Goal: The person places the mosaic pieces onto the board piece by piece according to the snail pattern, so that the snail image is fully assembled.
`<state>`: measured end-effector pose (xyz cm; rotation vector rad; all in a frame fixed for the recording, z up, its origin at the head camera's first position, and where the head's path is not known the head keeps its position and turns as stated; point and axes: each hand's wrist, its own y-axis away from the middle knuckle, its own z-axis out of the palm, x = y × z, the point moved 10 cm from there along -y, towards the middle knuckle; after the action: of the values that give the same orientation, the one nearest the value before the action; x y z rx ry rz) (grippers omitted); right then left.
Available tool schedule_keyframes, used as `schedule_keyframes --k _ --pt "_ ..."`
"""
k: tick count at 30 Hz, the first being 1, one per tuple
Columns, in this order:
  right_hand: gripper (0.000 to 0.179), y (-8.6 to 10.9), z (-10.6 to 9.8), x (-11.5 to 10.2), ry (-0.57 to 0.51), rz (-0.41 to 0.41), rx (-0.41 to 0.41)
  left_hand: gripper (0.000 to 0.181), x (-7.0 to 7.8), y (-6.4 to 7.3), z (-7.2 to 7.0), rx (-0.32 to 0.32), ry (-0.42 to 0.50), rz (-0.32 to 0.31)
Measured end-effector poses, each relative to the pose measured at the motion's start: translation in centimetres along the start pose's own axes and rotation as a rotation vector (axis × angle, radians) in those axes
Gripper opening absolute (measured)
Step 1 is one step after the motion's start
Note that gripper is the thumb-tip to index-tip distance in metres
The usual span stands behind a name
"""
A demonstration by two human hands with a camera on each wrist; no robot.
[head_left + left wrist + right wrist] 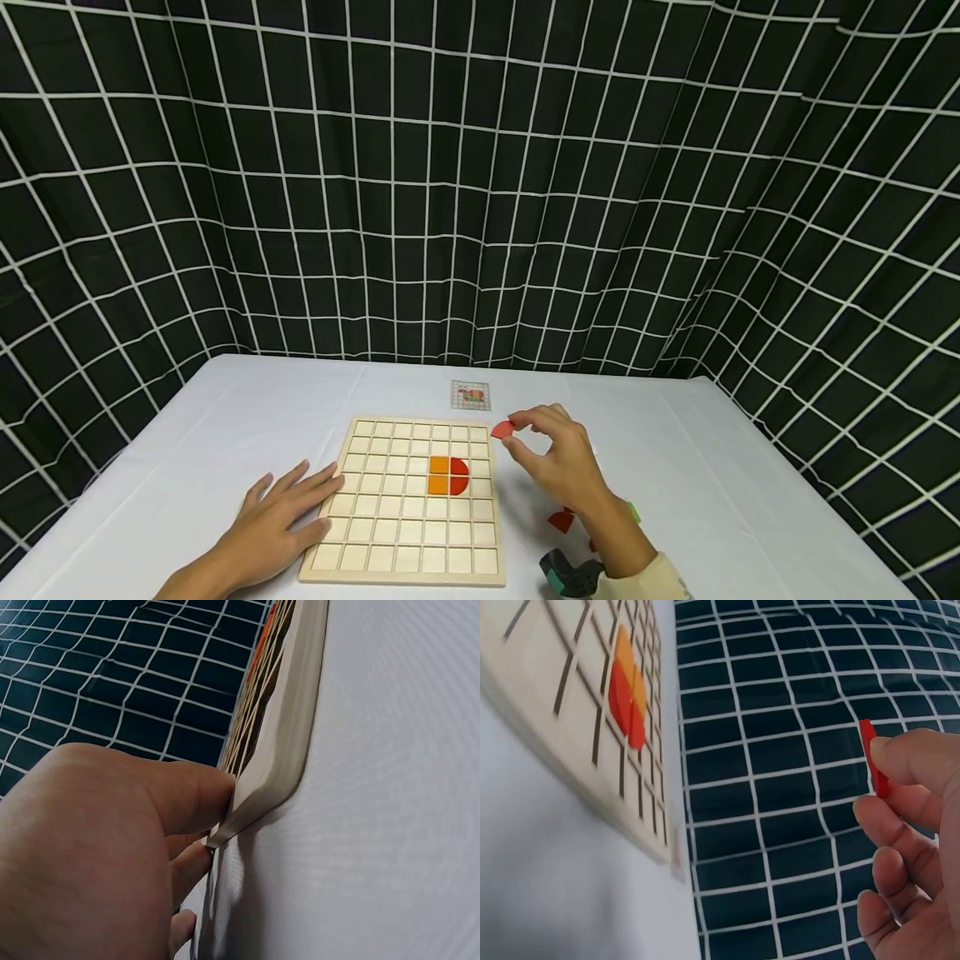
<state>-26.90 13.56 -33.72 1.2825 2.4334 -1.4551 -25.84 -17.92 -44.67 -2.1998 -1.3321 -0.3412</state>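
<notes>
Between thumb and index finger, my right hand (567, 461) pinches a red quarter-circle tile (502, 430) above the upper right corner of a wooden grid board (405, 577). The right wrist view shows that red tile (874, 757) edge-on, off the board. My left hand (272, 522) rests with spread fingers at the board's left edge; fingertips touch the rim, as the left wrist view shows at the board's side (289, 727). On the board, two orange square tiles (439, 465) sit left of two red quarter-circle tiles (459, 486) that together form a half circle.
A small picture card (471, 396) lies behind the board. More red pieces (560, 522) lie right of the board, partly hidden by my right forearm, with a bit of green (634, 512) beside it. A dark wrist device (572, 575) is near my right sleeve. Black gridded curtains (420, 183) surround the table.
</notes>
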Motion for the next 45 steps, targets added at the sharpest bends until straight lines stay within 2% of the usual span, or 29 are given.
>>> schedule_keyframes --k 12,22,31,38,42,45 --pt "0.023 -1.6 2.4 -2.3 -0.105 -0.039 0.022 0.045 -0.3 0.0 0.0 -0.009 -0.002 -0.003" --pt "0.020 -2.8 5.7 -3.8 -0.181 -0.005 -0.013 0.045 -0.4 0.0 -0.3 -0.009 -0.031 0.003" --pt "0.017 -2.2 9.2 -2.9 -0.214 0.102 -0.082 0.045 -0.5 -0.1 0.1 -0.037 -0.020 -0.020" --pt "0.017 -0.9 11.7 -1.7 -0.161 0.154 -0.169 0.044 -0.3 -0.1 -0.2 -0.004 -0.030 -0.001" --pt "0.016 -0.2 13.0 -1.1 -0.170 0.186 -0.223 0.045 -0.4 -0.1 -0.1 -0.013 -0.035 -0.004" --pt "0.017 0.0 13.6 -0.8 -0.137 0.189 -0.248 0.045 -0.5 -0.1 -0.1 -0.022 -0.039 -0.010"
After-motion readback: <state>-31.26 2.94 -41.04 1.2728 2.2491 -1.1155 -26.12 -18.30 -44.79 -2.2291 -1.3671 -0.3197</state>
